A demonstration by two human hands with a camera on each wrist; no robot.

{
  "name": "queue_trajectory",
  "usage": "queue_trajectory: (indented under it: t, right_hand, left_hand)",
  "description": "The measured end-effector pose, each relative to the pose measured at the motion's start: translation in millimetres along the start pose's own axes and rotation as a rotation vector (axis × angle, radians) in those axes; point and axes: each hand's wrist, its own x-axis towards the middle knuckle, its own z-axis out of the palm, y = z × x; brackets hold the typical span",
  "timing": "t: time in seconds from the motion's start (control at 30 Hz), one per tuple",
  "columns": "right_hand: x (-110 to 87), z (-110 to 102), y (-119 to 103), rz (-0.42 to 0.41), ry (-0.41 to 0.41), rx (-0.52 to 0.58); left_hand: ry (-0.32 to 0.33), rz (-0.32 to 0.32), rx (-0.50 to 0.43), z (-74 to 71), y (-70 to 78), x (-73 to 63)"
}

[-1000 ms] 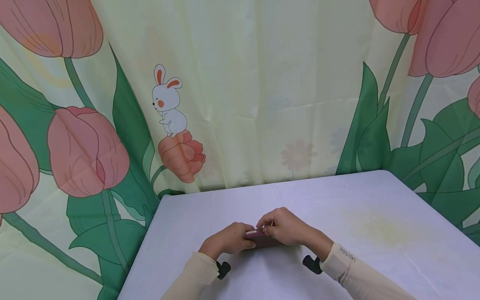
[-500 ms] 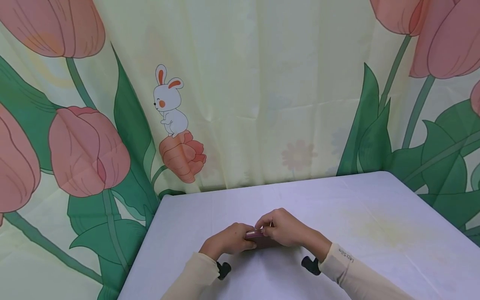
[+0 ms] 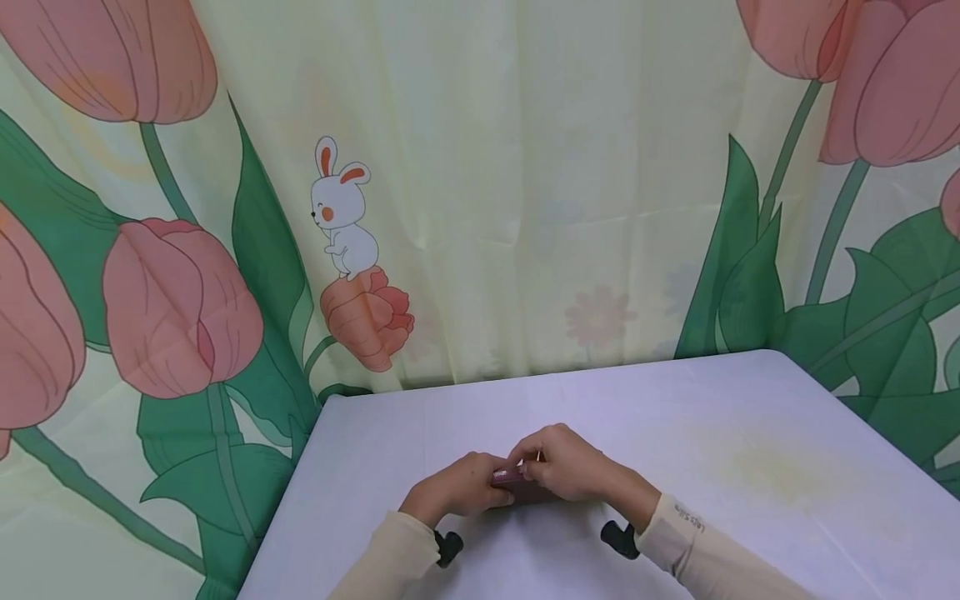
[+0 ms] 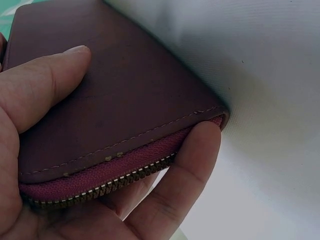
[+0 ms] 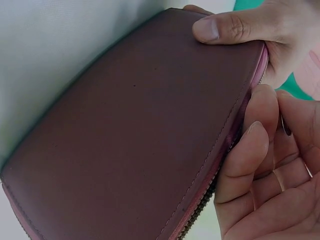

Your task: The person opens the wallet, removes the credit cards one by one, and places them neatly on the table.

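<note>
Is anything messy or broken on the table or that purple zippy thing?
Two things look odd. The white tabletop has a yellowish patch on its right side, maybe a stain. The wallet has pale flecks along its edge near the zipper, perhaps wear.

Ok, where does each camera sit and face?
Head-worn: looks forward-down at the zip-around wallet; left hand, right hand, sleeves show.
On left wrist: faces the wallet in the left hand.
On right wrist: faces the wallet's zipper; right hand and left thumb show.
Both wrist views share the wallet and left hand.
</note>
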Motion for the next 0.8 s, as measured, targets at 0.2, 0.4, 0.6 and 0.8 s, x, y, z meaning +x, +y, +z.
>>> queue_trajectory:
  t: [0.2,0.4,0.6,0.8]
  right_hand:
    - [1.3,2.9,-0.4,0.002,0.001,-0.017]
    - [0.4,3.6,0.6,-0.006,0.007,0.000]
    - [0.2,2.0,1.8,0.003,0.007,0.003]
    - [1.1,2.4,0.6,-0.017,0.002,0.025]
  left_hand:
    - [0.009,0.010,0.006,-0.6,0.7,-1.0]
    - [0.004,-0.009,0.013,0.8,0.6,-0.1]
    - [0.015,0.012,0.024,0.3,3.2,0.4]
    - [0.016,-0.008,0.023,-1.0,5.5,-1.8]
